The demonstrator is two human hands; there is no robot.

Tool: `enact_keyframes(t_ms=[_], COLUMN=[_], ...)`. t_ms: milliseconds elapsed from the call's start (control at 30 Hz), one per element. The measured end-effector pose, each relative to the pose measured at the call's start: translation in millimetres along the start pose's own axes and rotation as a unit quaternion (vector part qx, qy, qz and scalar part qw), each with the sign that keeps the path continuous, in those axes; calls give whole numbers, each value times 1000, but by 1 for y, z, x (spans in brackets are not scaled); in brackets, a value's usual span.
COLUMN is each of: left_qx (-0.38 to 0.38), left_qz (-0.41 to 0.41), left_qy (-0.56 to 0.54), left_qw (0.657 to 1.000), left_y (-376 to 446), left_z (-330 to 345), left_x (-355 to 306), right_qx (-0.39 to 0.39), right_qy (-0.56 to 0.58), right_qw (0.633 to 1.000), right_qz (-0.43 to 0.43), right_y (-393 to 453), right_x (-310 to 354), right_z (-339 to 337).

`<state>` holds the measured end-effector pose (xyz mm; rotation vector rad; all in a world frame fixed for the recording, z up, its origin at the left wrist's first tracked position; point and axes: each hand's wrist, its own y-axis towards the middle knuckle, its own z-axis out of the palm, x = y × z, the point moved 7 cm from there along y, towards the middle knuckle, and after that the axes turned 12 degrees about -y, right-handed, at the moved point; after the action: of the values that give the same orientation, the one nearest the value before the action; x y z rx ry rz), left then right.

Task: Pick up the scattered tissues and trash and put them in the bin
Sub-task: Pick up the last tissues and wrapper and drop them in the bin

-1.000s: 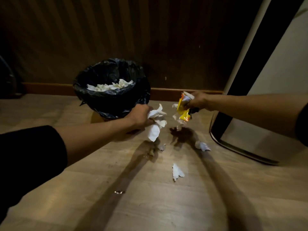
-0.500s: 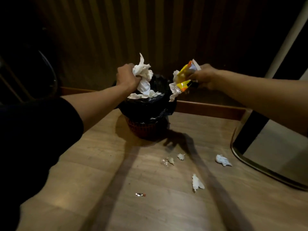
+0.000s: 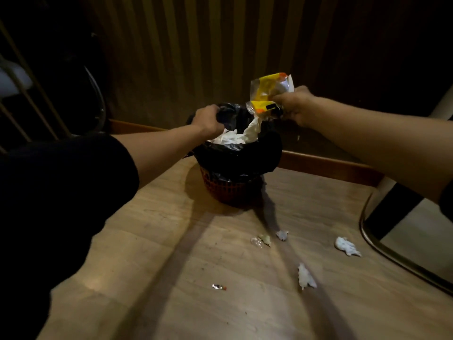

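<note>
A red mesh bin [image 3: 230, 192] with a black liner [image 3: 245, 158] stands on the wooden floor by the wall, with white tissues [image 3: 230, 139] piled inside. My left hand [image 3: 207, 119] is over the bin's left rim, fingers curled down against the liner and tissues. I cannot tell whether it grips anything. My right hand [image 3: 296, 106] is above the bin's right rim, shut on yellow wrappers [image 3: 267, 92], and a white tissue hangs from them into the bin. On the floor lie a tissue [image 3: 346, 246], another tissue [image 3: 305, 277], a small tissue bit [image 3: 282, 234], crumpled scraps [image 3: 261, 240] and a foil scrap [image 3: 218, 287].
A tall white and black unit with a rounded metal base [image 3: 404, 241] stands at the right. A wooden baseboard [image 3: 331, 168] runs along the dark ribbed wall. Metal rods and a curved frame [image 3: 98, 99] are at the far left.
Both hands rose from the floor to the bin. My left hand's tissues went from held above the rim down into the bin. My right hand still holds the wrappers.
</note>
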<state>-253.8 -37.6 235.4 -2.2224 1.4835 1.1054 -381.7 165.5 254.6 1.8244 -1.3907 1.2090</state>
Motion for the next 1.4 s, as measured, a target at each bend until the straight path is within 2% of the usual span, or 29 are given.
enact_keyframes(t_ms=[167, 233, 367, 500, 700, 900, 1033, 1200, 1400], left_qx=[-78, -95, -94, -74, -10, 98, 165, 274, 356], left_qz=[2, 6, 3, 38, 83, 147, 179, 152, 146], left_qy=[18, 31, 54, 107, 122, 150, 176, 236, 287], left_qw=[997, 995, 994, 991, 989, 973, 954, 920, 877], left_y=[-16, -28, -51, -66, -79, -98, -109, -119, -134], left_z=[-33, -40, -43, -41, -18, 37, 76, 138, 198], left_x=[34, 42, 58, 59, 50, 36, 25, 33, 55], right_qx=[-3, 22, 75, 52, 23, 9, 50, 136, 252], right_qy=[-13, -9, -7, -52, -119, -269, -323, -344, -430], right_qw=[1000, 1000, 997, 997, 992, 963, 945, 926, 861], right_qz=[1, -8, 7, 11, -21, -17, 1, 72, 104], right_y=[7, 14, 21, 14, 12, -17, -25, -27, -55], right_x=[15, 22, 23, 18, -14, -86, -142, -226, -326], right_z=[27, 41, 68, 65, 24, -19, -36, -49, -56])
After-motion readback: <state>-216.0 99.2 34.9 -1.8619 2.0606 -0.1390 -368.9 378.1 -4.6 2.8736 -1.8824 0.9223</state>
